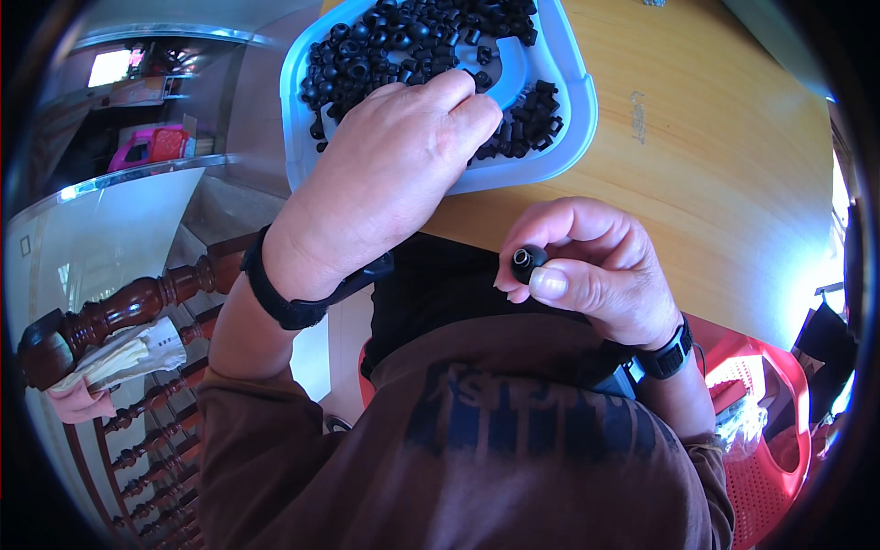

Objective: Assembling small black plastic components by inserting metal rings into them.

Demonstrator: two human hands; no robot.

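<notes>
I have the fingers of the right hand (596, 270) closed on a round black piece (527, 264), held in the air short of the counter's edge, its bright-ringed opening facing my camera. I judge a light, steady pinch best here: thumb and forefinger on the sides, clear of the opening, so the piece neither rolls nor gets covered.

The left hand (394, 151) reaches into the tub (579, 105), palm down. Its fingertips bend away behind the knuckles, so I cannot tell whether they are apart, together or gripping something. For a clean pick I would separate one piece from its neighbours with the fingertips and lift it straight up, without dragging others along.

Around that hand lie the black pieces: a heap of rounded ones (353, 60) on the left, and short tubular ones (532, 119) on the right, near a curved blue strip (513, 73). The strip's other end is hard for me to follow among the pieces and the hand.

Farther out, the upper edge cuts off the tub's far side, and the counter (724, 119) washes out in glare at its right. I cannot tell whether the bright ring is metal or just reflected light.
</notes>
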